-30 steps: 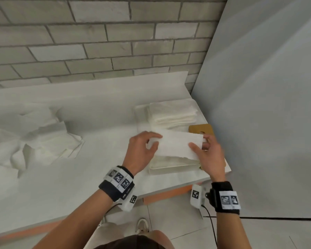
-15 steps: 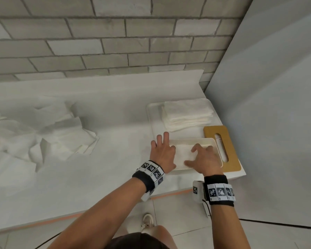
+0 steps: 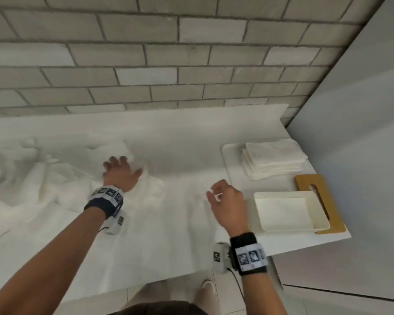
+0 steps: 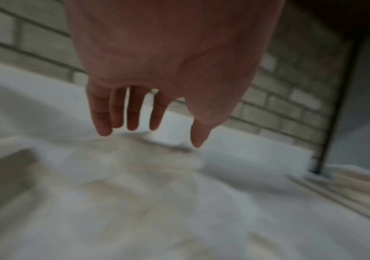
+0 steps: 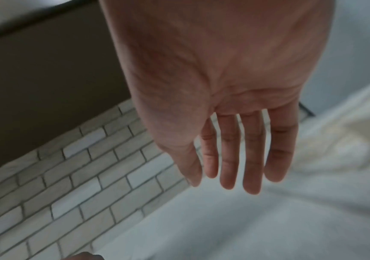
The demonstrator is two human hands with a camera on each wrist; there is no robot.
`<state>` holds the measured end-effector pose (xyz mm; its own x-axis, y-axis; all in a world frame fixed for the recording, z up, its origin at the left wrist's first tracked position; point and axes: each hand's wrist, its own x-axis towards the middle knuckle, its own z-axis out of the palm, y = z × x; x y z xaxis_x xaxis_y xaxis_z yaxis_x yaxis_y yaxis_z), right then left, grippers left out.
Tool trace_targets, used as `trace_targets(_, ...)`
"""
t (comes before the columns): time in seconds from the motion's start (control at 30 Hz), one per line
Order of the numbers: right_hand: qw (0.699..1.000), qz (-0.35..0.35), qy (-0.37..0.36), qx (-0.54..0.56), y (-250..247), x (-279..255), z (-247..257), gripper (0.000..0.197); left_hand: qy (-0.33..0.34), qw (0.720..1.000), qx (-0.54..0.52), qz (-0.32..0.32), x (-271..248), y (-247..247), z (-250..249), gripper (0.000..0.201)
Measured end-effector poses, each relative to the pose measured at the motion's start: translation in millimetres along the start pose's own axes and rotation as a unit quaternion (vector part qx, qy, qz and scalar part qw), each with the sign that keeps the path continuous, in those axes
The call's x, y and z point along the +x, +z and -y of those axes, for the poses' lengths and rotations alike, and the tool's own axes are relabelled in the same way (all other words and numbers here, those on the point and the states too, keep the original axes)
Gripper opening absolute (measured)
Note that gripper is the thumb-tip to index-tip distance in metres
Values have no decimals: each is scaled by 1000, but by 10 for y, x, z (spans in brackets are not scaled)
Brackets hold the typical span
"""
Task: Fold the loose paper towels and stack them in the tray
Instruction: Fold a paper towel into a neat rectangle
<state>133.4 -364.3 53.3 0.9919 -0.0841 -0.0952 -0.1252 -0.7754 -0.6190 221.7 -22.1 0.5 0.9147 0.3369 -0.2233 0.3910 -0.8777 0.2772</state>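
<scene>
A heap of loose white paper towels [image 3: 43, 185] covers the left of the white counter, blurred in the left wrist view [image 4: 135, 167]. My left hand [image 3: 121, 169] hovers over the heap's right edge, fingers spread and straight [image 4: 132, 112], holding nothing. My right hand [image 3: 223, 198] hangs above the bare counter left of the cream tray [image 3: 259, 196], fingers straight [image 5: 228, 158] and empty. A folded towel [image 3: 284, 210] lies flat in the tray.
A stack of folded towels [image 3: 275, 160] sits on a white board [image 3: 230, 155] behind the tray. A wooden board with a slot [image 3: 305, 180] lies under the tray's right side. A brick wall [image 3: 168, 64] stands behind, a grey panel [image 3: 362, 133] to the right.
Both hands set the folded towel into the tray, let go and moved left. The left hand now reaches over the loose heap; the view has swung left.
</scene>
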Motion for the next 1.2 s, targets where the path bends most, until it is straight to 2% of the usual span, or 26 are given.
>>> trace_targets(0.03, 999, 26, 9, 20, 228, 60, 125, 13, -35, 999, 7, 35, 70, 3, 183, 87)
trace_targets(0.1, 996, 69, 35, 50, 620, 174, 346, 14, -28, 997, -26, 60, 89, 46, 382, 95)
trace_targets(0.2, 993, 83, 53, 65, 1011, 302, 596, 18, 81, 991, -106, -10, -144, 169, 431, 80)
trace_targets(0.27, 994, 71, 51, 69, 1149, 373, 763, 19, 180, 972, -145, -39, -410, 208, 453, 83)
trace_targets(0.33, 995, 54, 40, 76, 1223, 472, 959, 22, 282, 948, -145, -16, -623, 213, 546, 81)
trace_targets(0.4, 996, 51, 29, 70, 1292, 603, 1180, 30, 330, 936, -125, 15, -756, 197, 690, 61)
trace_targets(0.47, 995, 88, 20, 42, 1437, 740, 1391, 40, 317, 937, -144, 3, -792, 195, 855, 39)
trace_targets(0.53, 987, 158, 9, -11, 1660, 835, 1576, 64, 264, 946, -186, -35, -732, 206, 1018, 21)
trace_targets(0.6, 972, 219, -4, -86, 1905, 851, 1707, 92, 216, 960, -173, -49, -611, 217, 1156, 21)
trace_targets(0.63, 967, 227, -14, -111, 2013, 834, 1735, 95, 200, 967, -152, -37, -558, 213, 1194, 25)
trace_targets(0.7, 972, 207, -40, -105, 2170, 772, 1769, 77, 197, 972, -128, -1, -468, 187, 1240, 29)
trace_targets(0.83, 991, 119, -66, -4, 2198, 609, 1685, 33, 228, 962, -148, 33, -473, 133, 1191, 21)
trace_targets(0.93, 992, 51, -97, 68, 1973, 531, 1542, 18, 220, 957, -189, 10, -539, 59, 1126, 4)
trace_targets(1.0, 983, 32, -104, 151, 1659, 497, 1466, 8, 181, 955, -235, -21, -567, -68, 1019, 19)
trace_targets(1.03, 975, 33, -103, 196, 1463, 470, 1442, 9, 163, 950, -265, -21, -581, -157, 946, 26)
trace_targets(1.1, 954, 49, -104, 279, 1040, 374, 1453, 18, 158, 925, -345, 24, -609, -329, 753, 40)
trace_targets(1.2, 920, 70, -98, 373, 583, 216, 1540, 39, 192, 856, -458, 140, -635, -520, 398, 57)
